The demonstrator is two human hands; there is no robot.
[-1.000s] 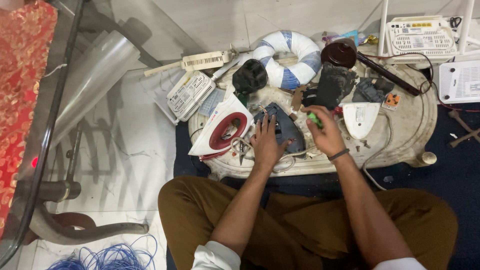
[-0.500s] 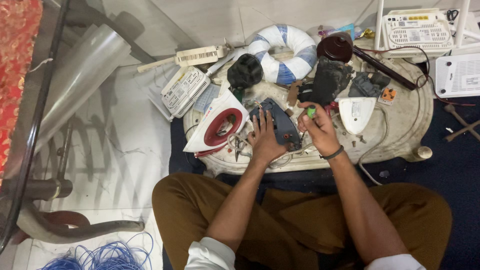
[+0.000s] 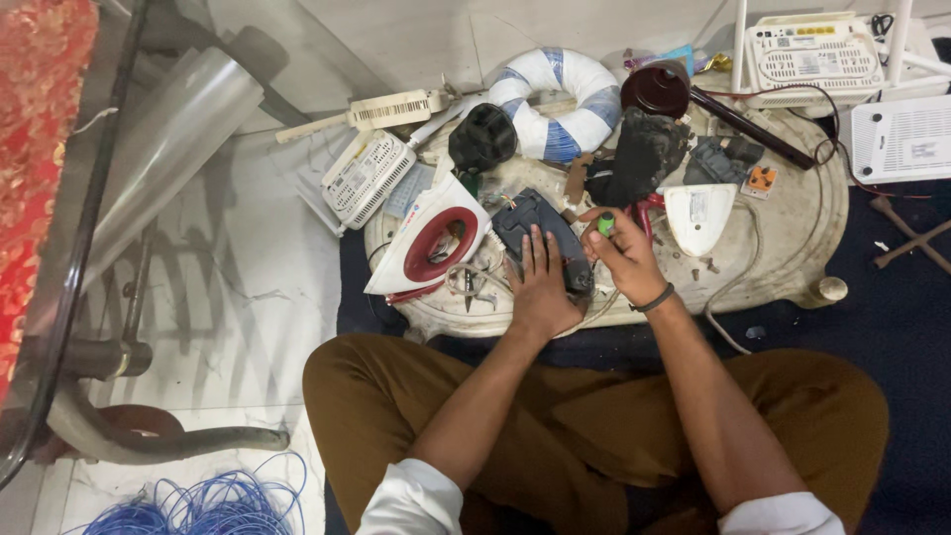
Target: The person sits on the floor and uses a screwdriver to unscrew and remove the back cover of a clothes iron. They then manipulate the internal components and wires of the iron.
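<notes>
I sit cross-legged at a low round tray on the floor. My left hand lies flat, fingers spread, on a dark grey iron base and presses it down. My right hand is closed around a green-handled screwdriver, its tip down at the right side of the dark base. A white and red iron shell lies just left of my left hand. A white iron soleplate piece lies to the right of my right hand.
A blue-and-white taped ring, black parts, a dark red cap and white router boxes crowd the far side. A glass table with a metal leg stands left. Blue wire coils lie at bottom left.
Both hands stay on the dark base and the screwdriver; only slight shifts of the right hand and of the camera show.
</notes>
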